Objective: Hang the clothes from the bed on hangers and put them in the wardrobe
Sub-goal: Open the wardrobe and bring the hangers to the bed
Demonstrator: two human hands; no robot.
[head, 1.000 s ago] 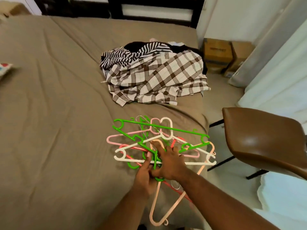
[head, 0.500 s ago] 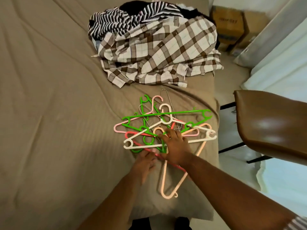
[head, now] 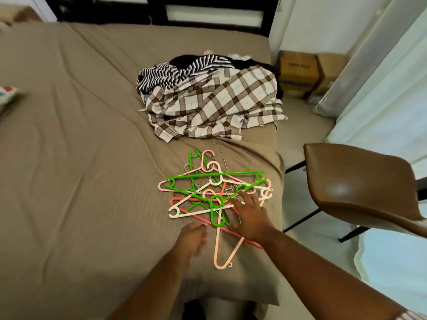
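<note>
A tangle of plastic hangers (head: 215, 192) in green, white, pink and red lies on the brown bed (head: 80, 158) near its front right corner. Beyond it sits a heap of clothes: a brown-and-white checked shirt (head: 215, 107) on top, with a black-and-white striped garment (head: 175, 73) behind it. My right hand (head: 250, 214) lies spread over the right side of the hanger pile, fingertips touching a green hanger (head: 217, 211). My left hand (head: 193, 236) rests on the bed just in front of the pile, fingers loosely curled and holding nothing.
A brown chair (head: 360, 181) stands close to the bed's right side. Cardboard boxes (head: 298, 72) sit on the floor in the far corner, next to pale curtains (head: 392, 88). A dark headboard (head: 208, 10) runs along the bed's far end.
My left hand has let go of the hangers and drawn back towards me. My right hand has slid right across the pile, and a green hanger has shifted with it.
</note>
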